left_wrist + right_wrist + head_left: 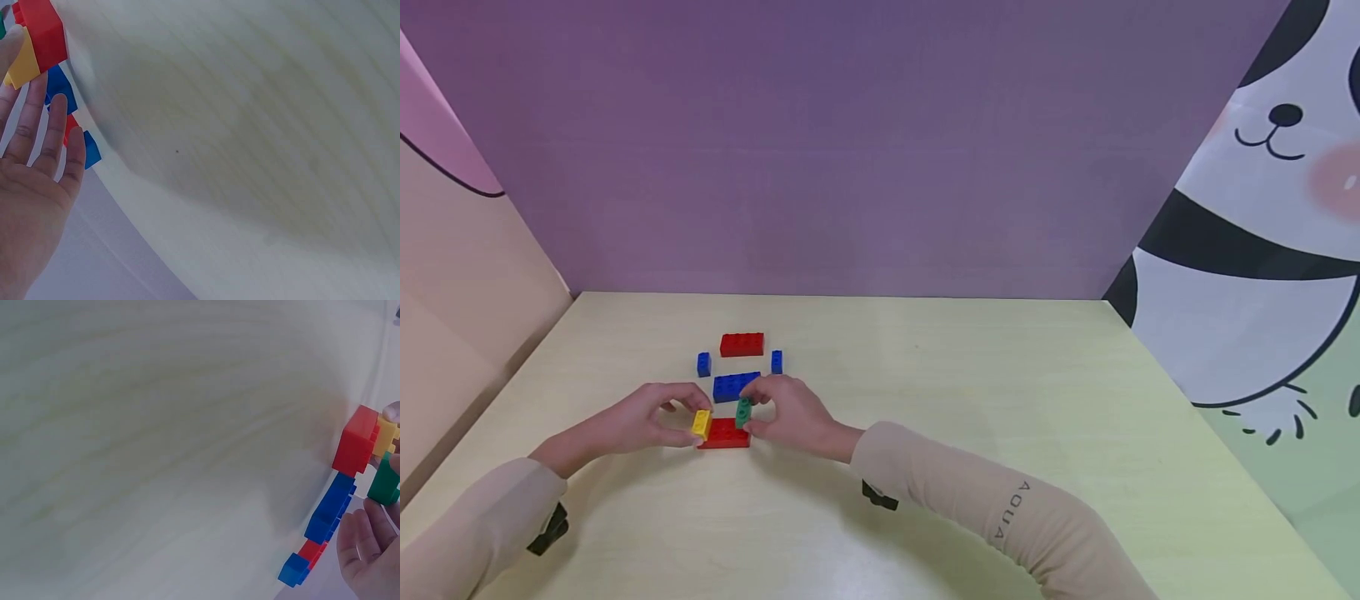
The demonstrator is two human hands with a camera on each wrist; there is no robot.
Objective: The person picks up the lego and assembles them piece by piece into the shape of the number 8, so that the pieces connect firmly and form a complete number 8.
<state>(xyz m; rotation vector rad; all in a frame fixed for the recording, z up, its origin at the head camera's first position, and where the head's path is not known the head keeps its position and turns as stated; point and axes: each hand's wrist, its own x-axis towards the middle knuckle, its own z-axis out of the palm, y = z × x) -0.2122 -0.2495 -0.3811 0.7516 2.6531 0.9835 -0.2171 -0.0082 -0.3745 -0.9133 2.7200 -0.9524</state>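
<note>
My left hand (651, 417) pinches a yellow brick (702, 424) between thumb and fingers, at the left end of a red brick (727, 434) lying on the table. A green brick (743, 412) is pinched in my right hand (793, 414), over the right end of that same red brick. In the right wrist view the green brick (384, 481) is tilted and stands apart from the red brick (357, 440), while the yellow brick (384, 435) sits right against its studded side. Just behind lies a blue brick (734, 387), partly covered by my right fingers.
Farther back on the pale table (962, 417) lies another red brick (742, 344). Two small blue bricks flank it lower down, one on the left (703, 364) and one on the right (777, 362). A purple wall (850, 167) rises behind the table.
</note>
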